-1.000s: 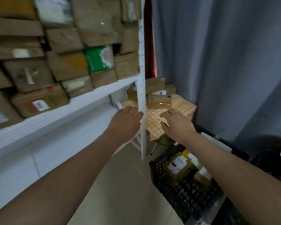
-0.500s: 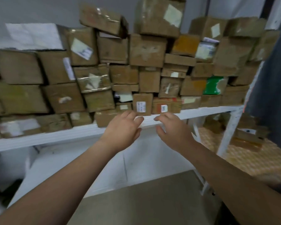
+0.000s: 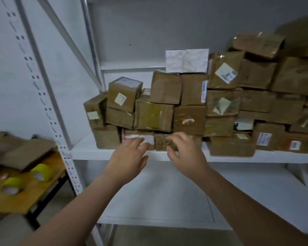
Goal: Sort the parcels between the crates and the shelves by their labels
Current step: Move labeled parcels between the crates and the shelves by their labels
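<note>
Where the white shelf [image 3: 256, 158] carries them, the parcels [image 3: 190, 119] are brown cardboard boxes, creased and taped. Many bear pale square labels, and they are piled several rows high from the middle of the shelf out to the right. One white box [image 3: 187, 60] sits on top of the pile, far back against the grey wall [image 3: 167, 23].

In the bottom row, near the shelf's front edge, lies a flat parcel [image 3: 139, 139] with a white label, and just right of it a plain brown parcel [image 3: 164, 142]. The left hand [image 3: 126, 160] reaches to the flat parcel, its fingers [image 3: 140, 145] straight and a little spread, holding nothing. The right hand [image 3: 185, 155] reaches to the plain one, fingers [image 3: 178, 137] loosely bent and apart, also holding nothing. Blur hides whether any fingertip touches the cardboard. Larger boxes rest on top of both low parcels.

Left of the shelf's perforated upright [image 3: 43, 96], an orange tabletop [image 3: 25, 196] bears two yellow tape rolls [image 3: 42, 172] and, farther back, flattened cardboard [image 3: 25, 151]. A lower shelf board [image 3: 158, 197] lies beneath the hands.
</note>
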`<state>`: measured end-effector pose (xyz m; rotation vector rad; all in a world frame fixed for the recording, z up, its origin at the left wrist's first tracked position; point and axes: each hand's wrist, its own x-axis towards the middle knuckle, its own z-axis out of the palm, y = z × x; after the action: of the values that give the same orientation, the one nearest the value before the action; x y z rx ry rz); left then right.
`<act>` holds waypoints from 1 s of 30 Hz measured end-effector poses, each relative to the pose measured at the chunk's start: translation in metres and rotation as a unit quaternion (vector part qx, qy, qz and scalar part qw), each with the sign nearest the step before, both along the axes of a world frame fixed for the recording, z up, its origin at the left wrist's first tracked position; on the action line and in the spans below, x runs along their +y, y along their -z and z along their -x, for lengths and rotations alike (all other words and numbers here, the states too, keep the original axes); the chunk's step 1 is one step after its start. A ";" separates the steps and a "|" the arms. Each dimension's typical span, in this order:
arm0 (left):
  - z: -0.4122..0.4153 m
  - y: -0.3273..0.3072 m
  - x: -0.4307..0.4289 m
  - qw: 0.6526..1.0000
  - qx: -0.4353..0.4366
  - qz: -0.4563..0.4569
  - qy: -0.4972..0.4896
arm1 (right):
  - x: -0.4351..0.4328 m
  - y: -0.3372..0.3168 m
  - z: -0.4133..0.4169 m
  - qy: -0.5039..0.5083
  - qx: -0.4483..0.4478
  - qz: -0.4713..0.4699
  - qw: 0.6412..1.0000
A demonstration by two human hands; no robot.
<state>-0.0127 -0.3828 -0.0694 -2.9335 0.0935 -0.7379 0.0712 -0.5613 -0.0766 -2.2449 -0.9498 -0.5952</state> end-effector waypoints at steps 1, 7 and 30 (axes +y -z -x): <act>0.004 0.000 0.015 1.000 -0.004 0.008 -0.014 | 0.016 -0.001 0.001 -0.012 -0.003 -0.005 1.000; -0.001 -0.014 0.085 0.993 -0.085 0.046 -0.075 | 0.092 -0.013 -0.007 -0.045 -0.079 -0.014 0.996; -0.086 -0.040 0.244 0.926 -0.229 0.299 -0.016 | 0.228 -0.041 -0.039 0.110 -0.217 0.030 0.970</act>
<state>0.0733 -0.1386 -0.0290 -3.1687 -0.2699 -1.6796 0.1100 -0.3332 -0.0357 -2.3381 -0.9353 -1.2089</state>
